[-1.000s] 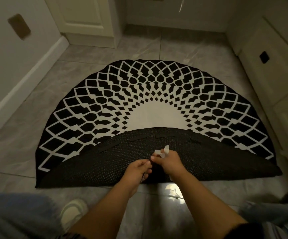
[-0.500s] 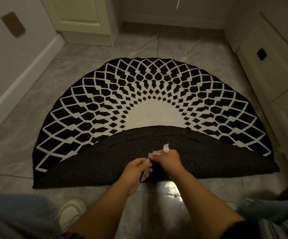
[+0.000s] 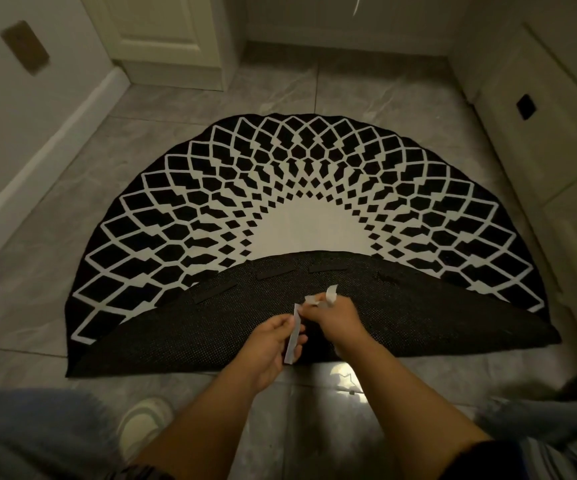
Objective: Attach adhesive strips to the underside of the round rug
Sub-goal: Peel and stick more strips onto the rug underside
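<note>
The round black-and-white rug [image 3: 301, 188] lies on the tiled floor, its near half folded over so the dark underside [image 3: 418, 313] faces up. Three dark adhesive strips [image 3: 216, 292] sit along the folded edge. My left hand [image 3: 273, 341] pinches a white backing strip [image 3: 293, 336] that hangs down over the underside. My right hand [image 3: 339, 317] pinches the other end, with curled white backing pieces [image 3: 328, 296] sticking up from its fingers. The two hands are close together over the underside's near middle.
A white wall with baseboard [image 3: 48, 140] runs on the left, a cream door [image 3: 162, 39] stands at the back, and cabinets [image 3: 536, 109] line the right. My shoe [image 3: 145, 424] and knees are at the bottom edge.
The hands have pulled slightly apart, and a long white backing strip now hangs from my left hand where earlier only a small bit showed.
</note>
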`<state>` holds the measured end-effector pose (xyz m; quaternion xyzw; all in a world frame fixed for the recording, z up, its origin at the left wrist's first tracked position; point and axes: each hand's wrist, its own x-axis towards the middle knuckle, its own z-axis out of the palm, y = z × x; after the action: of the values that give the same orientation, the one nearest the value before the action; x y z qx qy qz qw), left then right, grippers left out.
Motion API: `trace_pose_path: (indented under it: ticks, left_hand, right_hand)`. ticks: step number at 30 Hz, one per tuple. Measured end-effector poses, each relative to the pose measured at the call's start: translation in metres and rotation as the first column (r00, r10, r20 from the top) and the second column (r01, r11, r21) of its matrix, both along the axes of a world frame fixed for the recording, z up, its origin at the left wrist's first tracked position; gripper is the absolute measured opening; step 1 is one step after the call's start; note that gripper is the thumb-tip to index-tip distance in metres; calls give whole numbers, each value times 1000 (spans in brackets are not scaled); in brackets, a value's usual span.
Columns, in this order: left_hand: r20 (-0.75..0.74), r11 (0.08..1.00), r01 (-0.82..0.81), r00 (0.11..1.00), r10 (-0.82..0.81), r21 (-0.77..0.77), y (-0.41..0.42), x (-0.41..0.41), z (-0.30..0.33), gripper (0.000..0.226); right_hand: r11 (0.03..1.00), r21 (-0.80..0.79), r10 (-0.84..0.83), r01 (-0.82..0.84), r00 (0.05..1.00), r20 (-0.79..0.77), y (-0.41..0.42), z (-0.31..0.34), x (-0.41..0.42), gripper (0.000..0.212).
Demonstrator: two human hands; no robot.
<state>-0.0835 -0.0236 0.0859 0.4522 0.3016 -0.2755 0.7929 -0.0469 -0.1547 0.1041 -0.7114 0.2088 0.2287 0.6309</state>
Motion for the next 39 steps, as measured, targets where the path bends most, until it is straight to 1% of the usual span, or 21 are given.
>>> trace_pose_path:
  ticks: [4,7,10,13,16,21,24,29,32,34,36,39]
  left_hand:
    - [-38,997,-20,999,17,-77,1,0,-1,18]
    - [-75,983,-78,995,66,-165,1,1,0,18]
    - [-111,957,-140,987,114,-255,1,0,0,19]
    - [-133,938,-179,980,145,-298,-1,1,0,23]
    - [-149,925,-212,974,173,-314,-2,2,2,25]
    - [-167,930,-236,967,194,-283,-1,4,0,22]
    - [-179,929,-262,959,220,-262,-1,5,-2,25]
    - [-139,935,-276,958,250,-222,-2,8,-5,26]
    - [-146,917,-332,941,306,-222,-3,10,-5,23]
    - [-151,889,-402,914,376,-220,-3,12,-7,20]
    - [-154,859,-466,884,441,-213,-2,14,-10,19]
    - [-152,836,-519,854,497,-180,3,15,-12,18]
  right_hand:
    - [999,30,34,-34,999,-1,0,0,-1,6]
    - [991,119,54,-54,999,1,-1,4,-2,2]
    - [974,203,101,-100,995,7,-1,10,-2,4]
    - [963,219,156,-154,988,7,-1,11,-1,7]
    - [961,231,152,-151,988,13,0,11,0,14]
    - [970,203,140,-138,990,2,-1,10,0,16]
    - [971,194,144,-139,990,-12,-2,9,-1,12]
    - [971,195,151,-141,988,-38,-1,2,2,14]
    - [965,258,74,-54,995,-69,5,0,3,22]
    - [969,247,34,-16,997,-70,9,0,4,28]
    - [965,261,-20,36,998,-60,11,-2,6,26]
    - [910,390,-119,143,989,-84,9,-4,8,22]
